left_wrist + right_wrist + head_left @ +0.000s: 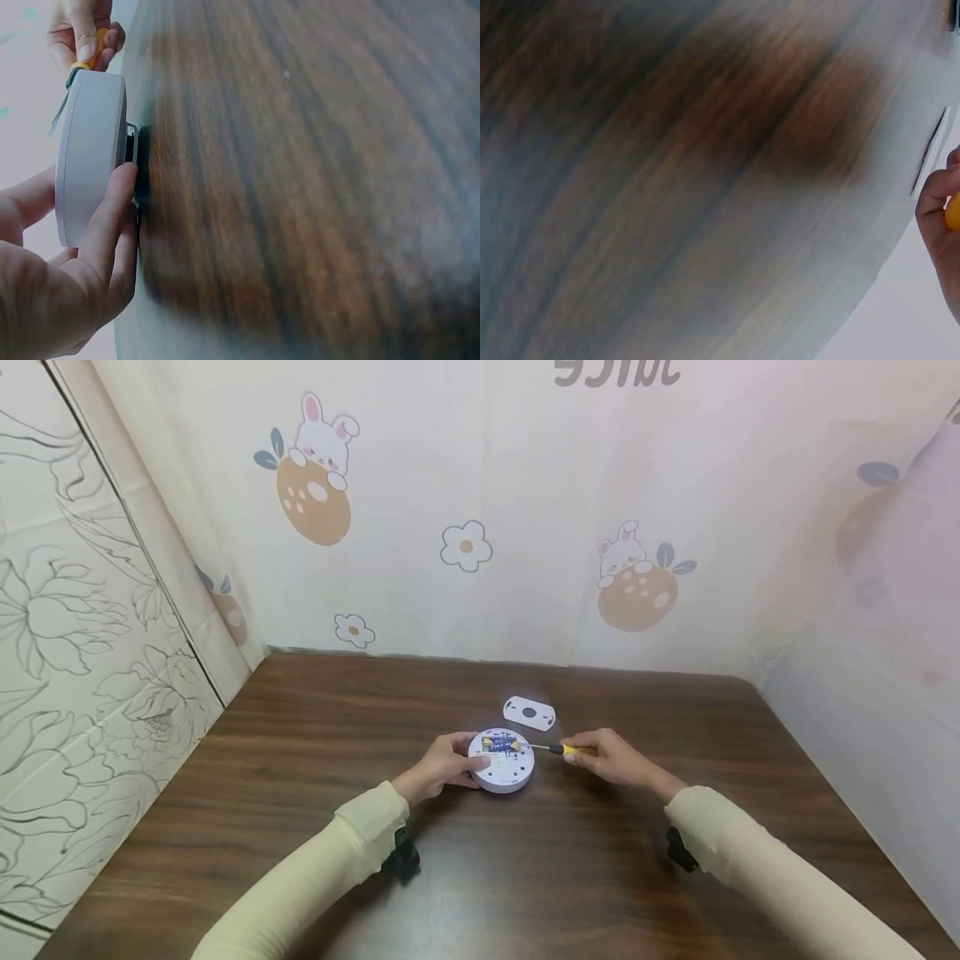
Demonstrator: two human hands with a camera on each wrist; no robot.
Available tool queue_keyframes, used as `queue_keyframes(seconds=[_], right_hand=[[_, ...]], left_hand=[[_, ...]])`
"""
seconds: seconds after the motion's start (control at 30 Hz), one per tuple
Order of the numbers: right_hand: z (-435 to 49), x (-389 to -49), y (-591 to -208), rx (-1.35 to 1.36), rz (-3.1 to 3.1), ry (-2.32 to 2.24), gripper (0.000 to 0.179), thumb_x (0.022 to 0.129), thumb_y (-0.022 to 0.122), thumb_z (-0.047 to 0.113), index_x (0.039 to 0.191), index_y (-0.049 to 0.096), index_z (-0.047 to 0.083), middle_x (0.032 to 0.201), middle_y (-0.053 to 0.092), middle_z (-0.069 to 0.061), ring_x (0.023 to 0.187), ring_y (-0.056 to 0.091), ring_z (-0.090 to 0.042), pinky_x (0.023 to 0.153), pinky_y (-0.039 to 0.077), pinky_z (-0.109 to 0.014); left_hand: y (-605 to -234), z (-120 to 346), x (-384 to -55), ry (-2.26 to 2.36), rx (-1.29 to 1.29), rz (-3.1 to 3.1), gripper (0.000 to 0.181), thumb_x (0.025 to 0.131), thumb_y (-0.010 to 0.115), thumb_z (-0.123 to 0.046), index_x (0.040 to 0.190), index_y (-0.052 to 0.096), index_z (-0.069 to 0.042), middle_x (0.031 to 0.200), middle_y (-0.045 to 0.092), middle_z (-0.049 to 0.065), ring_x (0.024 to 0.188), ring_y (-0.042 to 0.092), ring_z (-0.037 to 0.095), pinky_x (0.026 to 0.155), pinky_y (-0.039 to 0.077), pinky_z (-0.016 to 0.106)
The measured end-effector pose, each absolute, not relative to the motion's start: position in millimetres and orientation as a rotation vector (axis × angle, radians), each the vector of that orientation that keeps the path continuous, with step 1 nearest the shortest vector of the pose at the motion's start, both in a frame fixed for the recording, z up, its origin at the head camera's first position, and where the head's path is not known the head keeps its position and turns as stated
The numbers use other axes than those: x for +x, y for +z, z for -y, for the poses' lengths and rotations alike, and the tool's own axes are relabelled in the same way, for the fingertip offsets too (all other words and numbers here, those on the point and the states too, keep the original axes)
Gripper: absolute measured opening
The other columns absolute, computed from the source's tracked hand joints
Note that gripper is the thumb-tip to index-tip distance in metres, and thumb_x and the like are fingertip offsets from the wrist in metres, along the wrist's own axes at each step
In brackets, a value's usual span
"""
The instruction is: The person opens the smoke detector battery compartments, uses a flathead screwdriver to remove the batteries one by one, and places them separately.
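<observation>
A round white device (pixel 512 777), its face turned up with a blue and yellow part set in it, is in my left hand (pixel 441 767). The left thumb lies on the face while the fingers reach around the side and under it, as the left wrist view shows of the white casing (pixel 94 150). My right hand (pixel 618 760) grips a screwdriver (pixel 572 750) by its yellow and black handle. The metal shaft points left, and its tip is at the blue and yellow part. In the right wrist view only a bit of the yellow handle (pixel 953 213) shows.
A white plate (pixel 529 713) with rounded ends and a dark round middle lies on the brown wooden table (pixel 337 710), just behind the device. A printed curtain (pixel 540 593) hangs along the table's back edge, with more patterned cloth at both sides.
</observation>
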State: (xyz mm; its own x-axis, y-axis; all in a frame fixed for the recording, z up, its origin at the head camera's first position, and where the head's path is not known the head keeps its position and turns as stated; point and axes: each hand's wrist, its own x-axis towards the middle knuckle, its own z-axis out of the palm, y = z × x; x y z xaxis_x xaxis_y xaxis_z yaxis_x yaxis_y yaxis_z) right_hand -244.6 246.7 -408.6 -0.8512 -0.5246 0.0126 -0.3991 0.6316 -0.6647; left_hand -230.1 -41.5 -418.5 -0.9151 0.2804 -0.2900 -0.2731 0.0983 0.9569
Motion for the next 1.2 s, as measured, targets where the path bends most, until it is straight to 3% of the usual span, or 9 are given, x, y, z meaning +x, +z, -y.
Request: queue_keyframes(seconds=[0.33, 0.63, 0.83, 0.97, 1.2], right_hand=[[-241.0, -232.5, -399.5, -0.696, -2.715, -1.063, 0.031, 0.082, 0.061, 0.032, 0.108, 0.063, 0.015, 0.085, 0.060, 0.002, 0.073, 0.052, -0.017, 0.063, 0.047, -0.028], [-239.2, -229.7, -391.1, -0.776, -2.746, -1.093, 0.026, 0.081, 0.063, 0.017, 0.107, 0.064, 0.010, 0.084, 0.061, 0.001, 0.070, 0.052, -0.016, 0.059, 0.049, -0.026], [-243.0, -228.0, -388.7, -0.770, -2.772, -1.068, 0.029, 0.082, 0.063, 0.018, 0.108, 0.063, 0.007, 0.089, 0.061, 0.001, 0.072, 0.052, -0.017, 0.061, 0.049, -0.026], [-245.0, -227.5, -387.1, -0.765, -2.779, -1.075, 0.028, 0.082, 0.063, 0.019, 0.108, 0.063, 0.009, 0.095, 0.062, -0.001, 0.074, 0.052, -0.016, 0.063, 0.049, -0.024], [-242.6, -227.8, -388.6, -0.764, -2.778, -1.075, 0.028, 0.081, 0.064, 0.019, 0.107, 0.064, 0.008, 0.088, 0.061, 0.002, 0.071, 0.052, -0.016, 0.061, 0.049, -0.026]], left_hand=[[-418.7, 43.2, -221.2, 1.952, -0.007, -1.812, 0.047, 0.087, 0.053, -0.004, 0.131, 0.036, 0.000, 0.112, 0.048, 0.024, 0.081, 0.059, 0.027, 0.067, 0.054, 0.041], [-420.5, 52.6, -210.3, 1.967, -0.029, -1.756, 0.046, 0.087, 0.052, -0.004, 0.130, 0.036, 0.000, 0.112, 0.046, 0.022, 0.092, 0.054, 0.031, 0.067, 0.053, 0.042], [-418.7, 63.2, -201.4, 1.924, -0.006, -1.782, 0.041, 0.086, 0.052, -0.003, 0.125, 0.039, 0.003, 0.112, 0.048, 0.024, 0.096, 0.054, 0.034, 0.067, 0.053, 0.042], [-416.2, 65.9, -205.6, 1.928, -0.032, -1.831, 0.038, 0.087, 0.050, -0.004, 0.122, 0.040, 0.007, 0.113, 0.047, 0.026, 0.097, 0.053, 0.035, 0.069, 0.053, 0.040], [-415.7, 60.3, -226.9, 1.944, -0.106, -1.887, 0.036, 0.089, 0.050, -0.007, 0.121, 0.042, 0.007, 0.113, 0.048, 0.023, 0.094, 0.055, 0.030, 0.071, 0.053, 0.038]])
